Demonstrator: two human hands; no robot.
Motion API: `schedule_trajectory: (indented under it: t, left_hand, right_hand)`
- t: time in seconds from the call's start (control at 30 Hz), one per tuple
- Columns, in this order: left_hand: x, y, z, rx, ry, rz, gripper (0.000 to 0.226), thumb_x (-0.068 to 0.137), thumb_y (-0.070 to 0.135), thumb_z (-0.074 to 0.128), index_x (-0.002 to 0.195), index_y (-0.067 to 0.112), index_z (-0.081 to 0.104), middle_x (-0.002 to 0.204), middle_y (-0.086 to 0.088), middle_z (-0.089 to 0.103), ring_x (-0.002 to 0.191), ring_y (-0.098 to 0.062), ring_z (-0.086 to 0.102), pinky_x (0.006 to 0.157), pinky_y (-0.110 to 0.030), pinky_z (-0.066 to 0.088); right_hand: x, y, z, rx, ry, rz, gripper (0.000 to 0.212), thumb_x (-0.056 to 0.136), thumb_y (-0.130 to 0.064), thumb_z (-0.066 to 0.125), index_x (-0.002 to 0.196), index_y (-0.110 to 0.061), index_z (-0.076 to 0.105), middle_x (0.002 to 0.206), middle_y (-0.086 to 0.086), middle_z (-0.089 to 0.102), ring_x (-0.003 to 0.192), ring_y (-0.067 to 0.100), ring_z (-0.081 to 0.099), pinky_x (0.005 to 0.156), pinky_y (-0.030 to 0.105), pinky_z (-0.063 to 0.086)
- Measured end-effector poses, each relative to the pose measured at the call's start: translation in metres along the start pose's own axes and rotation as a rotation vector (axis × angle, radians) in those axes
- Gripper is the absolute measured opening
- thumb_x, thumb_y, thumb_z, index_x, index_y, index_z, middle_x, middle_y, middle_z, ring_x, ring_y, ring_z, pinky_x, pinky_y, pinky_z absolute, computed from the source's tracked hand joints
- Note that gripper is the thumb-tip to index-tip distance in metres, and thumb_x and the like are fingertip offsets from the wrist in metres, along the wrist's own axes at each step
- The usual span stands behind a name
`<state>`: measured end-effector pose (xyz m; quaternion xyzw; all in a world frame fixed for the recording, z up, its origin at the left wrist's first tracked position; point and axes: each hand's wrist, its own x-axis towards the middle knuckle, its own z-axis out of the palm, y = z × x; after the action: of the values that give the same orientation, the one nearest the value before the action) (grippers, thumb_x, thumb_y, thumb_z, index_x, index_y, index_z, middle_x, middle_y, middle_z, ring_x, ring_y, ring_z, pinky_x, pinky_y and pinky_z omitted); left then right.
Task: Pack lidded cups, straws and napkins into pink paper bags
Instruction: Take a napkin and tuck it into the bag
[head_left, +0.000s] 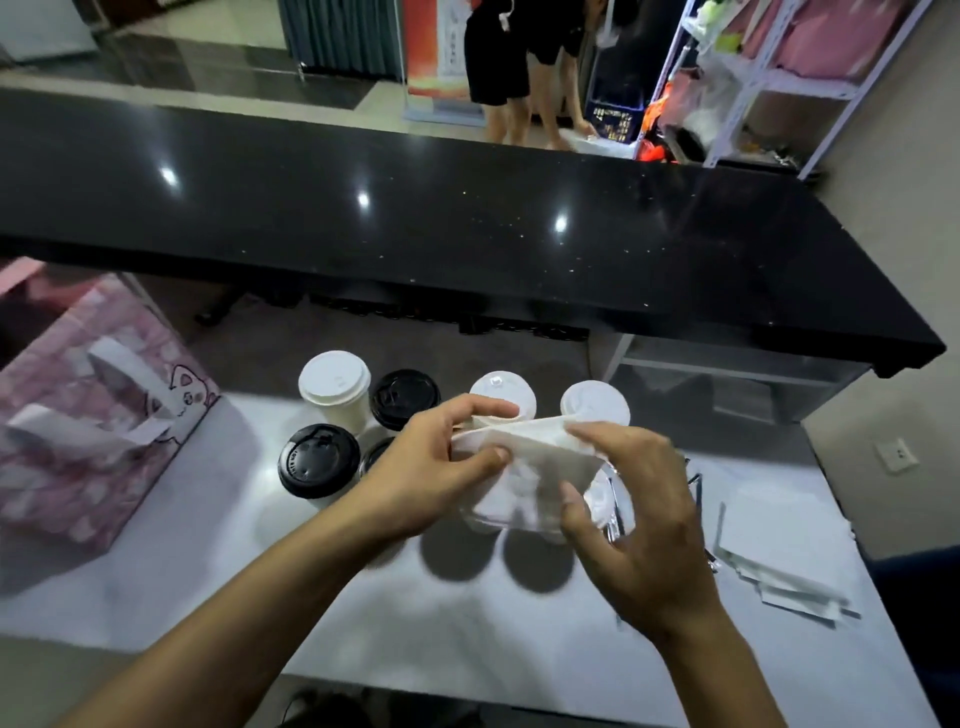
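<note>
Both hands, left hand (423, 467) and right hand (631, 514), pinched a white napkin (530, 467) above lidded cups (332, 389) beside a pink bag (93, 415).

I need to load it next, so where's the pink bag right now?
In the head view the pink bag stands at the far left of the white table, left of the black-lidded cup, apart from both hands.

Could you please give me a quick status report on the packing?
Left hand and right hand: both grip one white napkin above the cups. Pink bag at left, not yet loaded. Nothing in the way.
</note>
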<state>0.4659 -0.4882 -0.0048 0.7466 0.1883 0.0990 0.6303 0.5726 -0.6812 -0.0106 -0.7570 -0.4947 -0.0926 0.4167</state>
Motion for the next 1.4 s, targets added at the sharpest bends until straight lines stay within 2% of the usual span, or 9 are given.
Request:
schedule_trajectory:
  t: [0.1, 0.3, 0.43, 0.53, 0.67, 0.83, 1.03, 1.23, 1.4]
  left_hand:
    - [-0.015, 0.009, -0.022, 0.122, -0.006, 0.069, 0.029, 0.094, 0.007, 0.066, 0.118, 0.024, 0.066, 0.103, 0.01, 0.072, 0.094, -0.004, 0.067, 0.081, -0.019, 0.05]
    - [-0.054, 0.008, -0.083, 0.322, 0.165, 0.125, 0.025, 0.094, 0.016, 0.066, 0.114, 0.031, 0.064, 0.103, 0.017, 0.067, 0.094, -0.004, 0.064, 0.081, -0.023, 0.05]
    - [-0.085, 0.004, -0.139, 0.347, 0.247, 0.063, 0.023, 0.096, 0.02, 0.064, 0.115, 0.034, 0.063, 0.089, 0.006, 0.069, 0.082, -0.014, 0.066, 0.078, -0.043, 0.055]
    - [-0.11, 0.003, -0.18, 0.368, 0.34, 0.053, 0.025, 0.096, 0.017, 0.065, 0.113, 0.034, 0.063, 0.08, 0.008, 0.066, 0.081, -0.01, 0.065, 0.084, -0.037, 0.055]
    - [-0.138, -0.007, -0.243, 0.548, 0.547, 0.062, 0.019, 0.097, 0.023, 0.061, 0.114, 0.032, 0.065, 0.099, 0.017, 0.069, 0.099, -0.005, 0.064, 0.088, -0.025, 0.053]
    - [-0.161, -0.039, -0.346, 1.055, 0.889, 0.024, 0.012, 0.087, 0.024, 0.06, 0.094, 0.027, 0.069, 0.086, 0.013, 0.067, 0.088, -0.018, 0.061, 0.087, -0.041, 0.045]
    - [-0.174, -0.079, -0.409, 1.16, 0.764, -0.149, 0.025, 0.08, 0.047, 0.054, 0.081, 0.034, 0.075, 0.112, 0.002, 0.063, 0.113, -0.029, 0.055, 0.105, -0.052, 0.035]
    - [-0.177, -0.084, -0.423, 0.974, 0.724, -0.356, 0.065, 0.07, 0.061, 0.047, 0.129, 0.036, 0.06, 0.165, -0.005, 0.016, 0.147, -0.034, 0.02, 0.118, -0.055, 0.023]
    - [-0.176, -0.088, -0.431, 0.731, 0.664, -0.353, 0.107, 0.061, 0.067, 0.04, 0.158, 0.03, 0.015, 0.165, 0.008, 0.012, 0.147, -0.021, 0.016, 0.119, -0.041, 0.023]
  right_hand:
    - [0.026, -0.009, 0.012, 0.067, -0.14, 0.08, 0.068, 0.082, -0.032, 0.077, 0.142, -0.03, 0.047, 0.137, -0.029, 0.047, 0.127, -0.002, 0.044, 0.106, 0.03, 0.037]
    - [0.065, -0.039, 0.07, 0.229, -0.208, 0.058, 0.025, 0.085, -0.009, 0.077, 0.099, -0.03, 0.074, 0.097, -0.02, 0.07, 0.096, 0.006, 0.066, 0.083, 0.028, 0.053]
    - [0.085, -0.073, 0.116, 0.288, -0.278, 0.009, 0.028, 0.087, -0.004, 0.072, 0.104, -0.026, 0.075, 0.1, -0.019, 0.068, 0.097, -0.001, 0.065, 0.081, 0.008, 0.046]
    - [0.1, -0.1, 0.152, 0.282, -0.372, 0.001, 0.035, 0.088, -0.001, 0.069, 0.097, -0.035, 0.07, 0.101, -0.017, 0.062, 0.092, 0.003, 0.064, 0.074, 0.011, 0.046]
    - [0.124, -0.137, 0.194, 0.295, -0.387, 0.075, 0.032, 0.089, 0.002, 0.062, 0.089, -0.029, 0.065, 0.097, -0.012, 0.061, 0.085, 0.009, 0.06, 0.069, 0.011, 0.042]
    - [0.167, -0.191, 0.23, 0.282, -0.45, 0.134, 0.027, 0.099, -0.015, 0.05, 0.102, -0.041, 0.052, 0.091, -0.016, 0.063, 0.079, 0.01, 0.06, 0.064, 0.027, 0.047]
    - [0.206, -0.261, 0.282, 0.369, -0.454, 0.114, 0.023, 0.1, -0.011, 0.053, 0.1, -0.032, 0.063, 0.081, -0.009, 0.064, 0.063, 0.022, 0.056, 0.053, 0.033, 0.046]
    - [0.22, -0.308, 0.344, 0.313, -0.464, 0.195, 0.031, 0.092, -0.006, 0.055, 0.077, -0.028, 0.072, 0.081, -0.013, 0.069, 0.066, 0.005, 0.059, 0.053, 0.017, 0.044]
    - [0.228, -0.334, 0.386, 0.017, -0.745, 0.151, 0.03, 0.093, -0.024, 0.05, 0.11, -0.028, 0.075, 0.113, -0.015, 0.072, 0.108, 0.007, 0.063, 0.098, 0.032, 0.05]
